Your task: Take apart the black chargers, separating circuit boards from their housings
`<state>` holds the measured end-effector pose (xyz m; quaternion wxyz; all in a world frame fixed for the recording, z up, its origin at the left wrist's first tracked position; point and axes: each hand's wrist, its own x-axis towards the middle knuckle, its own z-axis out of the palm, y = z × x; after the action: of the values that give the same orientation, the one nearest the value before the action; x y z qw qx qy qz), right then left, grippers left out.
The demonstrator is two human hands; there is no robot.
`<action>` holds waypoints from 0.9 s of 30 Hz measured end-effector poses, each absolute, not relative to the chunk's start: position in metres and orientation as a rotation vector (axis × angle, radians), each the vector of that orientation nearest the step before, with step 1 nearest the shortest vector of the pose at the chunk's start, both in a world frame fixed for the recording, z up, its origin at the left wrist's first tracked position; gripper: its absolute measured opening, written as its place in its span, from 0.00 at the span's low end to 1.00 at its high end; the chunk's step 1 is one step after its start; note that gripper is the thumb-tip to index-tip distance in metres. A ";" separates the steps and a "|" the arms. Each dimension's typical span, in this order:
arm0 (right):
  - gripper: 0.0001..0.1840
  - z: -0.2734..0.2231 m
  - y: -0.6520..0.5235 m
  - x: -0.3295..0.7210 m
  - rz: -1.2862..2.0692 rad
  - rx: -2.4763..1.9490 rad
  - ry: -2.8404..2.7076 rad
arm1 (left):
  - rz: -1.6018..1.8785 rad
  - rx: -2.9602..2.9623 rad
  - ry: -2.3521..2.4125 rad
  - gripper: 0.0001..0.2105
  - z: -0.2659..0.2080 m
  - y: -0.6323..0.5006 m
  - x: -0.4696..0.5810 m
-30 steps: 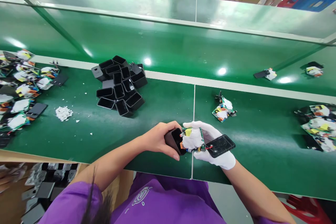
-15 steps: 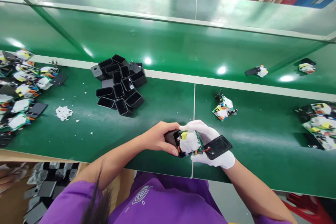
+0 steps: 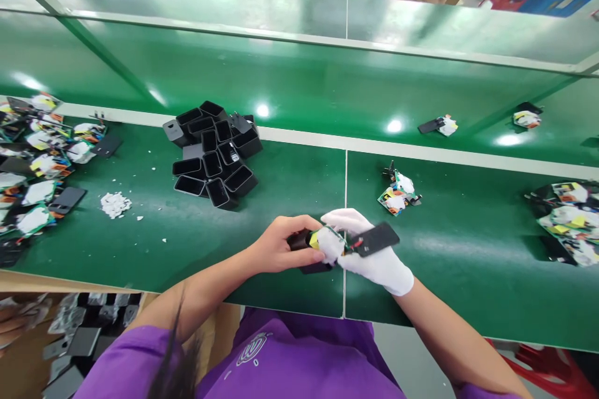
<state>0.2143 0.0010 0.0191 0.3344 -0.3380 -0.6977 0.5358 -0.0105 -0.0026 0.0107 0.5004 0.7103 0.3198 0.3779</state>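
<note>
Close to the bench's front edge, my bare left hand [image 3: 286, 243] is wrapped round a black plastic housing [image 3: 299, 242], its thumb near the white putty. My right hand [image 3: 369, 255], in a white glove, holds a circuit board [image 3: 331, 244] carrying white putty and yellow parts. One end of the board is at the housing's mouth; how deep it sits is hidden. From its other end a black end cap [image 3: 378, 239] hangs on short red and black wires, lying over the gloved palm.
Empty black housings [image 3: 213, 156] stand piled at centre left. White crumbs [image 3: 115, 204] lie left of them. Circuit boards with putty are heaped at the far left [image 3: 42, 162] and far right [image 3: 573, 218]; a smaller group [image 3: 397, 193] is nearer. A green partition [image 3: 304, 87] rises behind.
The board and housing have tilted and shifted slightly left. The end cap has turned, now showing its flat outer face. Both hands keep their hold.
</note>
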 end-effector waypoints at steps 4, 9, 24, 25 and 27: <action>0.28 0.012 -0.010 0.198 1.581 -1.120 -1.480 | 1.360 2.220 1.048 0.10 0.007 0.000 -0.012; 0.39 0.004 -0.022 0.176 1.484 -1.181 -1.282 | 1.443 2.697 1.192 0.07 -0.003 0.003 -0.007; 0.30 0.008 0.003 0.197 1.250 -1.294 -1.482 | 0.812 1.994 0.999 0.35 -0.004 0.004 -0.007; 0.30 0.010 0.002 0.199 1.191 -1.288 -1.542 | 0.780 1.979 1.013 0.34 -0.002 0.005 -0.009; 0.29 0.014 0.002 0.203 1.072 -1.262 -1.638 | 0.771 1.960 1.057 0.30 0.002 0.006 -0.010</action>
<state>0.2032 0.0016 0.0145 0.3949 -0.4979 -0.6460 0.4229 -0.0096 0.0059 0.0015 0.3823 0.7685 0.4145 0.3024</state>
